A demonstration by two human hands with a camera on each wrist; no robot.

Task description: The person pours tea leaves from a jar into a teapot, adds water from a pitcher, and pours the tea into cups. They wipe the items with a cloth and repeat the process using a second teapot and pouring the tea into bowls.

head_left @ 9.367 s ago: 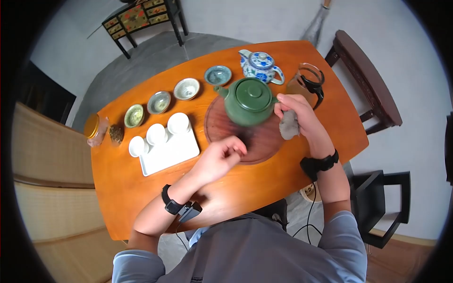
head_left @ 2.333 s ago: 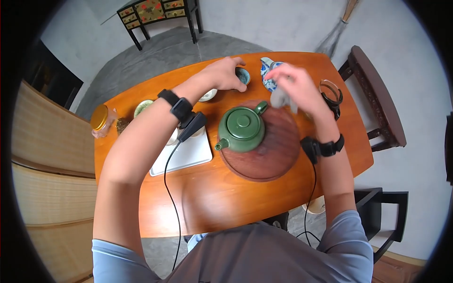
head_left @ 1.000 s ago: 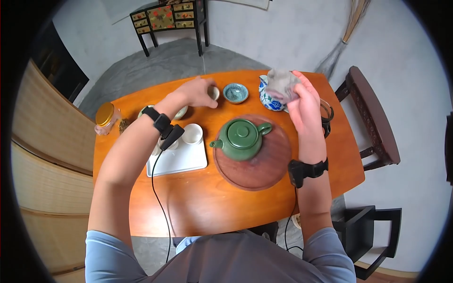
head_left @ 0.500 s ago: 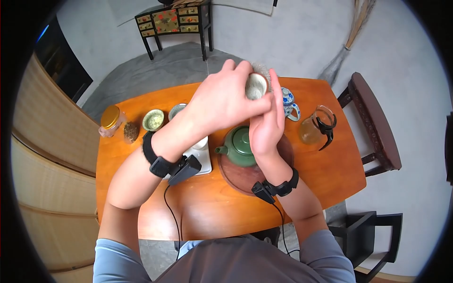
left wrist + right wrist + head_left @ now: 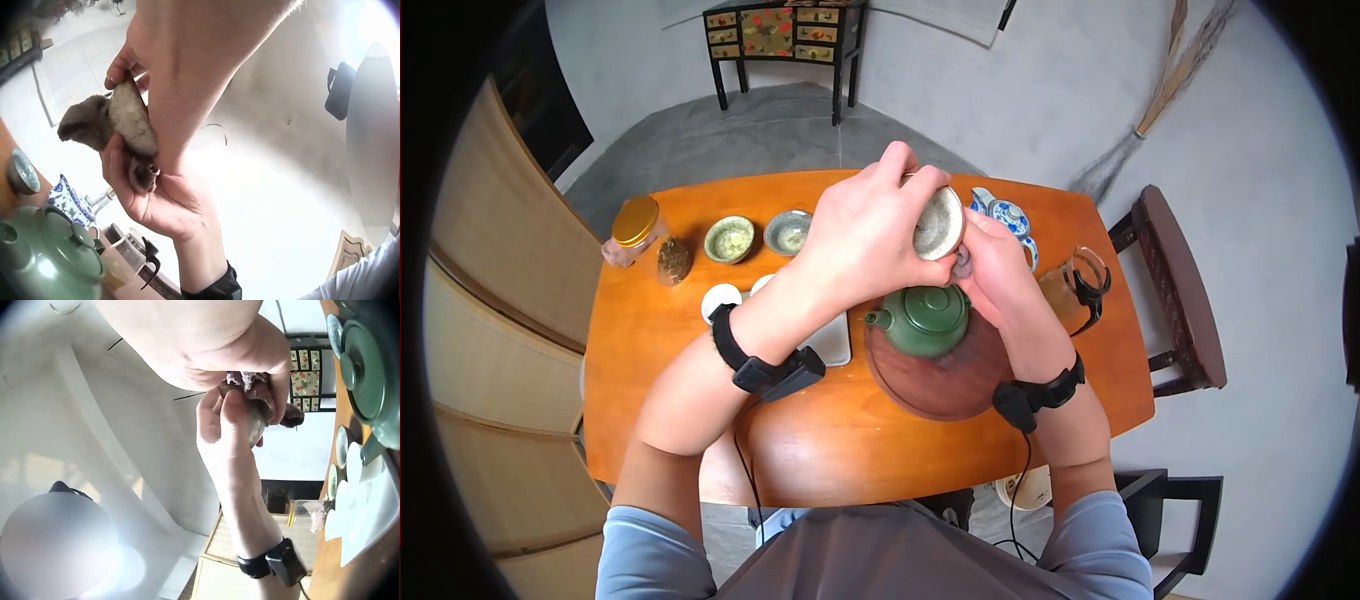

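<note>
My left hand (image 5: pixel 865 228) grips a small speckled off-white teacup (image 5: pixel 941 224) above the table, tilted so its inside faces me. Bunched in my right hand (image 5: pixel 1000 268) is a grey cloth (image 5: pixel 86 122), pressed against the teacup's outside. The left wrist view shows the cloth sticking out past the teacup, with right fingers curled around another fold of it. Below both hands a green teapot (image 5: pixel 928 318) stands on a round wooden board (image 5: pixel 940 385). A blue-and-white teapot (image 5: pixel 1008 217) is just beyond the right hand.
Two glazed bowls (image 5: pixel 729 240) stand at the table's back left, near a gold-lidded jar (image 5: pixel 635 223). White cups (image 5: pixel 720 300) on a white tray (image 5: pixel 832 342) lie partly behind the left arm. A glass pitcher (image 5: pixel 1068 290) stands right. The blue bowl (image 5: pixel 24 171) shows in the left wrist view.
The left hand has picked the teacup up from the back row and brought it to the cloth in the right hand. Since half a second ago, the right fingers have closed in around the teacup's side.
</note>
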